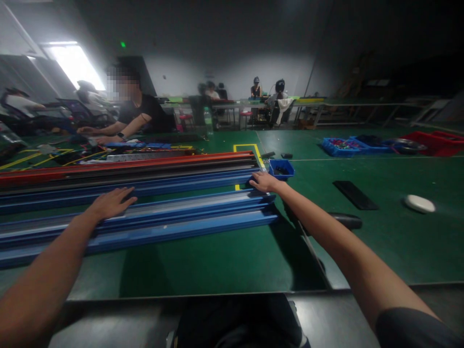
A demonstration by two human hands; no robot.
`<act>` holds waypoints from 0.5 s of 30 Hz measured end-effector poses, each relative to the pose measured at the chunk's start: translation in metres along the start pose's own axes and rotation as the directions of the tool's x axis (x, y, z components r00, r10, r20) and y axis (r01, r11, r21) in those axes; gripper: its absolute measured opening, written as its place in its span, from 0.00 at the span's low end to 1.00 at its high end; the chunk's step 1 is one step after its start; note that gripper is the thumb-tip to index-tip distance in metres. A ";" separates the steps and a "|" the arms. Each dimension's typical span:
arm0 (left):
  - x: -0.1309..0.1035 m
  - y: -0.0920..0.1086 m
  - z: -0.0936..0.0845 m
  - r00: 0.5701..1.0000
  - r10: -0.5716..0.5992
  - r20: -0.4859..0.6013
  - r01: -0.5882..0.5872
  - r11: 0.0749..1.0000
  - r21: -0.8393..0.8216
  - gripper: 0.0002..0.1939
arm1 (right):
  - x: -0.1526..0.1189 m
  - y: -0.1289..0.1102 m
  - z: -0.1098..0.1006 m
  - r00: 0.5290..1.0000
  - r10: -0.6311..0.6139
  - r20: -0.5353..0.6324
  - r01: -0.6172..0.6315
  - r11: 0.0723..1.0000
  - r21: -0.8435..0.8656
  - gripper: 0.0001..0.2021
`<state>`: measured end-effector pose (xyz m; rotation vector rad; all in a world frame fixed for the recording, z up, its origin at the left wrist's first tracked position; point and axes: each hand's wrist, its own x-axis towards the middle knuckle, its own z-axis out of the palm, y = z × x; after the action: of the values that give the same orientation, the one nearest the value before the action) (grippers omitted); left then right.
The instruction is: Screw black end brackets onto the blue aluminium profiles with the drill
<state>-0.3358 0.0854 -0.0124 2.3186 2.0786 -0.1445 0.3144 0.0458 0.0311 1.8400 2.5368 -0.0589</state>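
Long blue rails [217, 226] lie side by side across the green table [203, 270], running off to the left. My left hand [113, 202] is over the middle blue rails, palm down, fingers spread toward the right. At the right end of the farther blue rail [203, 181] rests my right hand [264, 181], its fingers apart on or just above the rail's end. Beyond that rail lie a dark rail [181, 167] and a red rail [203, 158]. Neither hand is closed around anything.
A small blue bin [282, 169] stands just beyond my right hand. Farther right are a black flat piece [355, 195], a white oval object [419, 204], blue trays [340, 147] and red bins [437, 143]. A person [141, 113] works across the table at the left.
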 end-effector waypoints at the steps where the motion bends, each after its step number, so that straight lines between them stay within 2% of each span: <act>1: 0.001 -0.001 0.001 1.000 -0.006 0.010 0.006 1.000 0.000 0.45 | 0.000 -0.001 0.001 1.000 0.006 -0.003 -0.006 1.000 -0.010 0.31; 9: 0.006 0.000 0.001 0.996 -0.078 0.036 0.077 0.997 0.018 0.43 | -0.001 -0.005 0.005 1.000 0.019 -0.016 -0.020 0.998 -0.065 0.29; 15: 0.002 0.003 -0.004 0.997 -0.065 0.035 0.064 0.998 0.030 0.45 | -0.008 -0.010 0.000 1.000 0.011 -0.012 -0.012 0.996 -0.087 0.27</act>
<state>-0.3323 0.0871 -0.0089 2.2479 2.1493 -0.2169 0.3071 0.0348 0.0315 1.8280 2.4935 0.0617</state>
